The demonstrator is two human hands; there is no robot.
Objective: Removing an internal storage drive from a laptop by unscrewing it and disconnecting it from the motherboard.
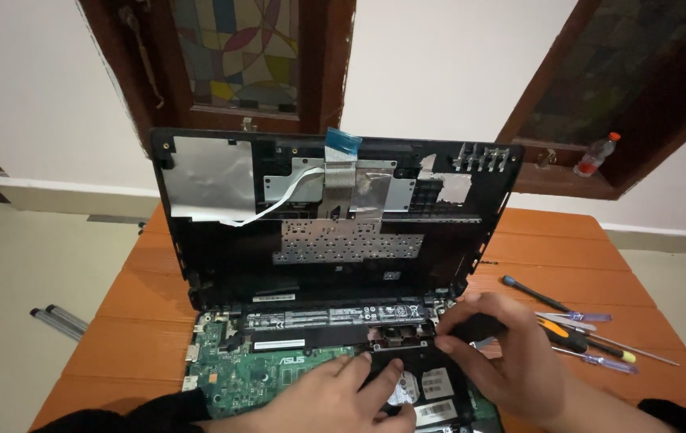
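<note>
A: How far along is the laptop (pixel 335 265)?

B: Its cover (pixel 327 216) stands raised beyond both hands, and the board (pixel 255 369) lies bare.

A: And the hands?

B: The left hand (pixel 335 397) presses flat, fingers spread, on the drive (pixel 403 393). The right hand (pixel 503 353) pinches a dark part beside it. The screwdrivers (pixel 583 337) lie unused to its right.

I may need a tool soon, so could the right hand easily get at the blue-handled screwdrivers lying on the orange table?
Probably yes: the blue-handled screwdrivers lie uncovered just beside the right hand, nothing between.
</note>
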